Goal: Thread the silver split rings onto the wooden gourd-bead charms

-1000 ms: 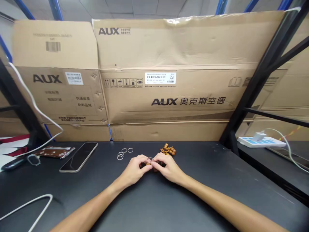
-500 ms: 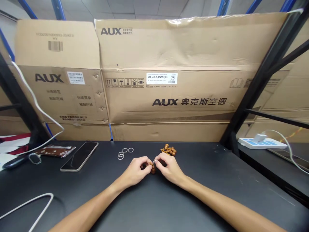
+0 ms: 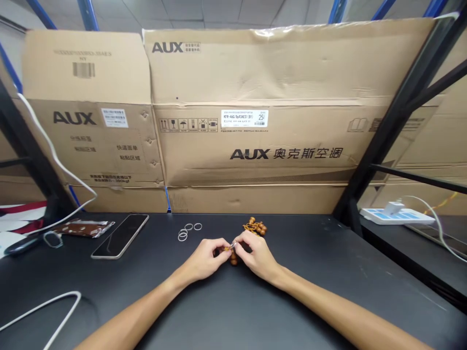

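My left hand (image 3: pixel 205 258) and my right hand (image 3: pixel 255 253) meet over the black table (image 3: pixel 328 272), fingertips pinched together. Between them hangs a small brown wooden bead charm (image 3: pixel 232 257) on an orange cord, and a thin metal ring shows at my right fingertips. Both hands pinch this piece. A pile of similar brown bead charms (image 3: pixel 254 226) lies just beyond my right hand. Several loose metal key rings (image 3: pixel 187 231) lie beyond my left hand.
A phone (image 3: pixel 120 235) lies face up at the left, beside a brown wrapper (image 3: pixel 84 227) and a white cable (image 3: pixel 47 304). Large AUX cardboard boxes (image 3: pixel 255 112) wall off the back. A black rack post (image 3: pixel 386 126) and a power strip (image 3: pixel 396 214) stand at the right.
The bead charm has dropped a little lower between my fingertips, and my fingers have shifted on it. The arms stay in place.
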A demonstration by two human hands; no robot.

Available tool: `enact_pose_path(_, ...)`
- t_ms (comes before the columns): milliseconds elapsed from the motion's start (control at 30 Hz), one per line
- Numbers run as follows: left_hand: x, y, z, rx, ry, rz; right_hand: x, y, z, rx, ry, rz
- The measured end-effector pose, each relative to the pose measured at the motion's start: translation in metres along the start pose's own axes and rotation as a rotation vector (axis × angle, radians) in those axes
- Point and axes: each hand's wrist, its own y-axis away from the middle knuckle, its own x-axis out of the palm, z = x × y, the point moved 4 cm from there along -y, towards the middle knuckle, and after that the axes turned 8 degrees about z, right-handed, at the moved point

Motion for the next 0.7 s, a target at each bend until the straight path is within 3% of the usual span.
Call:
enact_pose_path(200, -0.0009, 0.0011, -0.0021, 0.018, 0.004, -0.048, -0.0040, -0.0008, 0.0007, -0.051, 0.168, -0.063)
enact_pose_path(300, -0.0013, 0.0009, -0.0031, 0.034, -0.007, -0.060, -0.0036, -0.0008, -0.0016, -0.030, 0.135, -0.056)
enact_pose_path(433, -0.0021, 0.0004, -0.0043, 0.063, -0.018, -0.062, 0.0005, -0.0026, -0.0056, 0.081, -0.057, 0.065)
enact_pose_path(567, -0.0021, 0.0003, -0.0033, 0.078, -0.023, -0.053, 0.0040, -0.0040, -0.0032, 0.093, -0.135, 0.194)
enact_pose_path(700, -0.0020, 0.0007, -0.0021, 0.068, -0.056, -0.067, 0.0049, -0.0032, -0.0086, 0.098, -0.066, 0.170)
